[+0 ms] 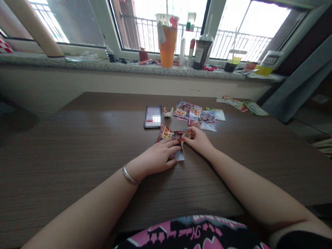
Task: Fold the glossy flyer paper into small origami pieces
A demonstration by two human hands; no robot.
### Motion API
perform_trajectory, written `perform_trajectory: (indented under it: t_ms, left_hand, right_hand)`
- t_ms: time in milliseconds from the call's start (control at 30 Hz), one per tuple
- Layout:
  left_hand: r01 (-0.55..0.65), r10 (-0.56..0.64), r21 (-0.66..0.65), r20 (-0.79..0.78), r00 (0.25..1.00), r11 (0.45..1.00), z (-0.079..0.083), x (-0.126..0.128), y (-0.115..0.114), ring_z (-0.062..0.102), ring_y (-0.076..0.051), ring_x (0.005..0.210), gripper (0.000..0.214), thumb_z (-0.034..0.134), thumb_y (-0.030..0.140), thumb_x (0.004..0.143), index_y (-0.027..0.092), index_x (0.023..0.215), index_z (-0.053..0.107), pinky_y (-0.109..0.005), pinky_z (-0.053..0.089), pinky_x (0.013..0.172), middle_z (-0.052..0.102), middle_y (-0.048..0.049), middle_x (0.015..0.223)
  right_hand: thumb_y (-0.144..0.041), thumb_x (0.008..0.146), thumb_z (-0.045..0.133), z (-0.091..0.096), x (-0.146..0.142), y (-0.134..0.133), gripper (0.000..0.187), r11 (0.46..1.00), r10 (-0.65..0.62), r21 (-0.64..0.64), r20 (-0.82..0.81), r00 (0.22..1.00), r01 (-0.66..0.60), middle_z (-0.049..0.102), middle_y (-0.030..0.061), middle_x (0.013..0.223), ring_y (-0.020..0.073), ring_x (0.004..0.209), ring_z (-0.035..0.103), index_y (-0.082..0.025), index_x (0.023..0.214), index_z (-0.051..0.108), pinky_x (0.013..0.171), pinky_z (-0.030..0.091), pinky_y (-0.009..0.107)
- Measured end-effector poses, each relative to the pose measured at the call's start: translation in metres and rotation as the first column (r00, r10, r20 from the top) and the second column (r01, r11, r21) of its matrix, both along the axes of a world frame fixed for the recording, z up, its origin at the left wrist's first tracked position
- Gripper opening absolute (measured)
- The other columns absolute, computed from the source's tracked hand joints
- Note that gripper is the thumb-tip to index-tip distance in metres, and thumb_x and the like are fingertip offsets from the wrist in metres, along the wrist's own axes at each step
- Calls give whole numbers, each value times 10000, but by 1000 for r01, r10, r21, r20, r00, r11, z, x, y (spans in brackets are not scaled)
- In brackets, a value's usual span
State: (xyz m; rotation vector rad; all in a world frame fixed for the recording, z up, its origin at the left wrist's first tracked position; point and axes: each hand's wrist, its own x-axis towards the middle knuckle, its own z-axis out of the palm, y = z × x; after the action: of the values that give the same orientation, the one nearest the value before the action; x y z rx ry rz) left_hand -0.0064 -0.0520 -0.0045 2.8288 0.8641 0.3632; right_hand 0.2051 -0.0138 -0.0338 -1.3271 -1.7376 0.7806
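Observation:
A colourful printed paper flyer (167,132) with yellow price patches lies on the table, folded or creased into a narrow strip. My left hand (162,154) rests on its near side, fingers stretched out and slightly apart, pressing it down. From under those fingers a pale paper corner (181,156) sticks out. My right hand (198,140) pinches the flyer's right end between thumb and fingers, where an edge bends up. Part of the flyer is hidden beneath both hands. Just beyond it sits a small folded paper piece (168,112).
A phone-like device (153,117) with a blurred screen lies behind the flyer. More printed flyers (202,119) are spread to its right. Green-and-white packets (234,103) lie at the far right edge. Along the windowsill stand an orange drink cup (167,45), a dark cup (201,53) and bottles.

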Motion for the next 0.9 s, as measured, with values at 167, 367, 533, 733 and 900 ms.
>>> perform_trajectory:
  t_ms: [167,367,533,733,900]
  left_hand:
    - [-6,7,-27,10,1000,1000,-1,0,0,423,-264,1329,391,542,310,888,175,1255,547,-429,324,1138,502,-119,1395]
    - [-71,80,-100,91,993,992,-1,-3,0,436,-281,1320,623,669,357,796,135,1330,436,-430,377,1113,487,-163,1387]
    - [-61,45,71,209,977,996,-1,-2,0,290,-331,1408,900,749,310,707,150,1443,255,-507,299,1152,335,-210,1485]
    - [-148,75,285,251,965,947,0,0,0,179,-331,1453,893,645,297,773,118,1486,139,-526,162,1189,264,-214,1532]
    - [-233,176,214,255,951,949,3,-1,0,412,-293,1336,1010,714,346,732,149,1504,93,-534,56,1196,523,-153,1363]
  right_hand:
    - [-341,732,679,3,3,-3,174,999,15,-50,210,978,-4,627,-23,663,137,597,567,-205,753,572,556,411,248]
    - [-334,767,639,-1,4,-2,167,999,44,-33,112,993,-40,618,-17,688,131,611,554,-184,828,597,582,436,248]
    - [-303,800,598,-2,3,-6,191,988,153,6,-25,988,-153,640,3,755,140,643,577,-183,947,609,615,478,268]
    - [-253,798,607,14,0,-19,95,981,194,2,48,980,-194,662,-1,730,135,619,590,-188,866,623,599,483,263]
    - [-218,778,628,23,-4,-27,107,983,169,70,39,985,-171,641,-23,701,119,604,597,-198,880,602,602,492,249]
